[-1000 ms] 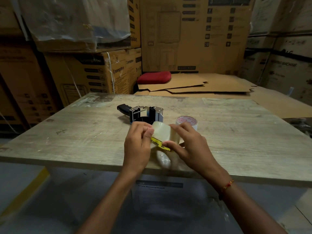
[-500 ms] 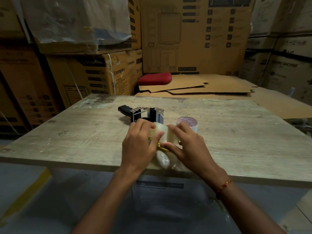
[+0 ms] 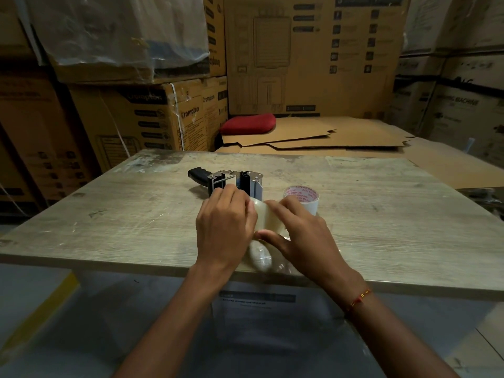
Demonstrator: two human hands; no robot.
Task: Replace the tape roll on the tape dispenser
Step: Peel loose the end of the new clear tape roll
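Gripping a pale, glossy tape roll (image 3: 268,219) from both sides, the two hands are meeting over the near middle of the counter (image 3: 109,225). The left hand (image 3: 225,227) is curling its fingers over the roll's left face, knuckles up, while the right hand (image 3: 302,236) is pressing its fingers against the roll's rounded outer surface, thumb reaching underneath. The roll is looking translucent and cream-coloured, smooth and cylindrical, and is standing on edge between the palms. Whether it is touching the counter cannot be told.

Just beyond the left hand, the tape dispenser (image 3: 231,181) is lying on the counter: a black ribbed plastic handle (image 3: 197,175) pointing away to the left, a shiny metal frame and a dark roller toward the right. Just beyond the right hand's fingertips, a short white cardboard core (image 3: 301,199) with red lettering around its rim is standing upright on the counter, close beside the dispenser.

Below the hands, near the counter's front edge, a crumpled piece of clear plastic wrap (image 3: 260,257) is catching light. The counter is showing a worn, grey wood-grain surface with scuffs and pale patches. A red and gold thread bracelet (image 3: 360,297) is circling the right wrist.
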